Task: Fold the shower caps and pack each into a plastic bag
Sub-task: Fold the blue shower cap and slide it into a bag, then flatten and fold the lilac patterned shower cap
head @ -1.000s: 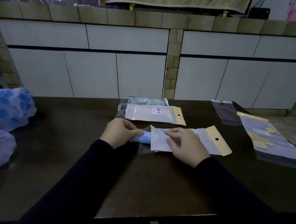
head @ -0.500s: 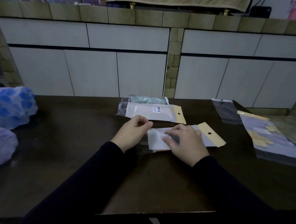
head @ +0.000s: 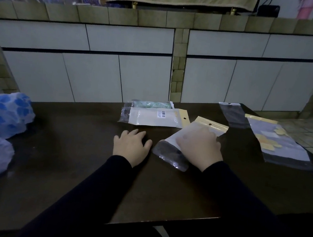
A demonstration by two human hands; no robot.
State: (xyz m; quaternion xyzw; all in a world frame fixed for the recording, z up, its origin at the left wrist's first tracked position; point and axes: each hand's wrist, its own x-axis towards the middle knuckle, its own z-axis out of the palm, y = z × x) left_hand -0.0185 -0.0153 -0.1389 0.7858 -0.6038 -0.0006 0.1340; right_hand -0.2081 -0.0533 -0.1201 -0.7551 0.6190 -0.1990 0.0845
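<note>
Head view, left to right: two unfolded shower caps (head: pixel 3 115) (blue-patterned, crumpled) sit at the left edge of the dark worktop (head: pixel 74 167). The left hand (head: pixel 131 146) rests flat and empty on the wood, fingers relaxed, just beside the plastic bag (head: pixel 171 152). That bag lies tilted under the right hand (head: pixel 198 147), whose straight fingers press on it; its yellow header points away. Behind them lie two packed bags (head: pixel 152 116). Empty bags (head: pixel 277 147) lie at the far right, well apart.
</note>
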